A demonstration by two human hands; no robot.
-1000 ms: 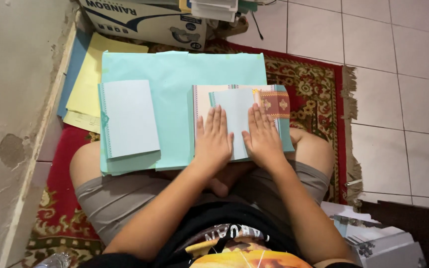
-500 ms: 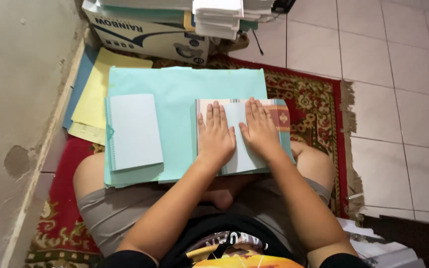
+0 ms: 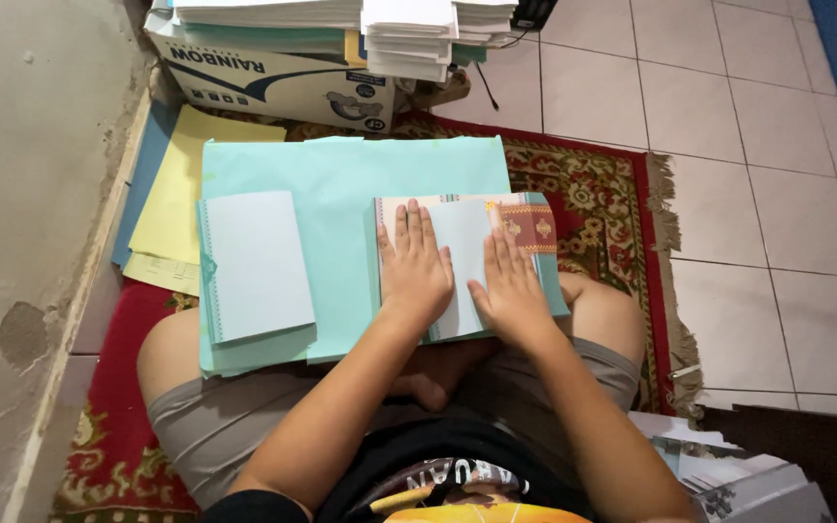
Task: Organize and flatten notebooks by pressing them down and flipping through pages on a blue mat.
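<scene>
1. Pressing flat with fingers spread, the left hand (image 3: 417, 271) lies palm-down and open on the pale blue booklet (image 3: 464, 254).
2. Beside it, the right hand (image 3: 511, 291) rests open and palm-down on the same booklet, gripping nothing; its fingertips sit just below a red patterned strip (image 3: 529, 227) at the booklet's top right corner.
3. That booklet lies on the right part of a large teal paper sheet (image 3: 351, 184) spread across the person's lap.
4. On the sheet's left part lies a second pale blue stack (image 3: 252, 263), well apart from both hands.
5. Yellow paper (image 3: 174, 199) shows from under the sheet's left edge.
6. A cardboard box (image 3: 273, 82) stacked with white paper (image 3: 409, 34) stands beyond, at the edge of a red patterned rug (image 3: 612, 194).
</scene>
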